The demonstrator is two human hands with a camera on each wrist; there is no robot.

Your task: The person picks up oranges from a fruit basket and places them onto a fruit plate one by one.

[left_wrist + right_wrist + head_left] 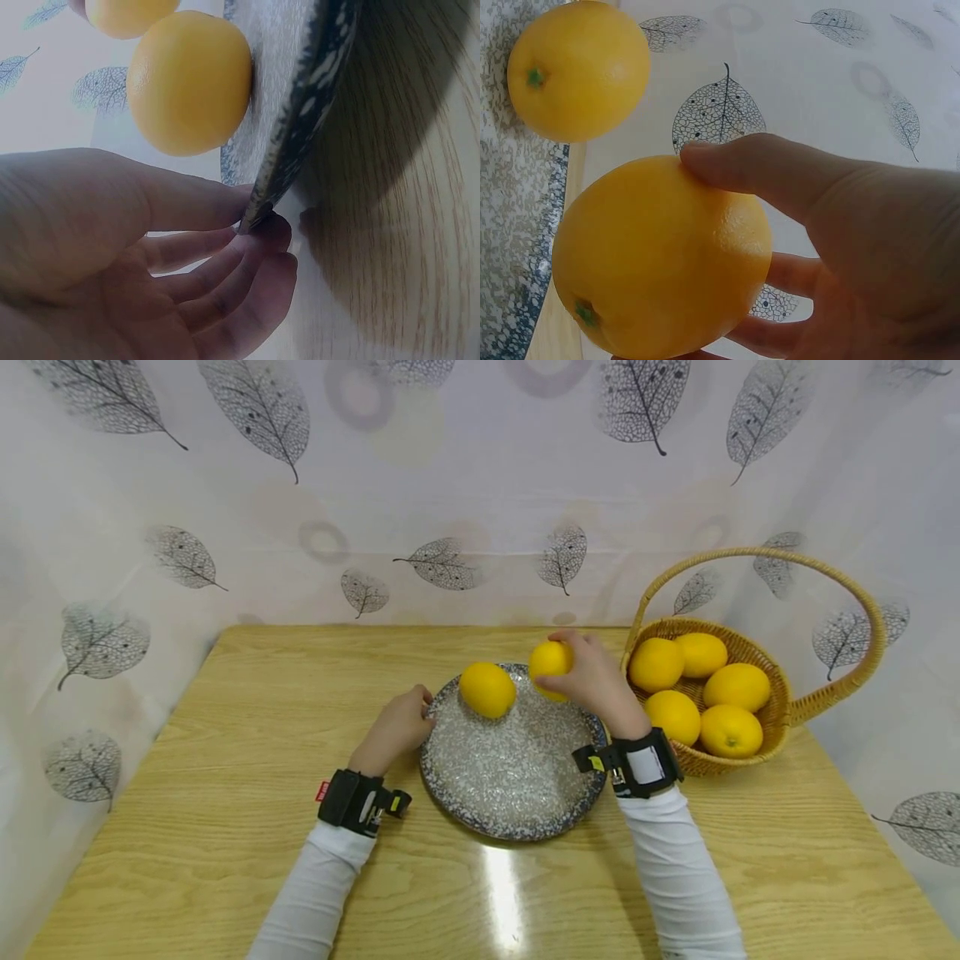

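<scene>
A round, speckled grey plate [517,777] with a dark rim lies on the table. My left hand [395,728] pinches its left rim, thumb above and fingers beneath, as the left wrist view shows. One yellow orange [487,690] rests on the plate toward the back left, its green stem end visible in the right wrist view. Over the plate's back right part, my right hand [600,681] grips a second orange [660,255] between thumb and fingers. In the head view, whether this orange touches the plate is hard to tell.
At the right stands a wicker basket [783,727] with a tall arched handle, holding several oranges [731,731]. It is close beside my right wrist. A leaf-patterned cloth [480,485] hangs behind the wooden table [262,735].
</scene>
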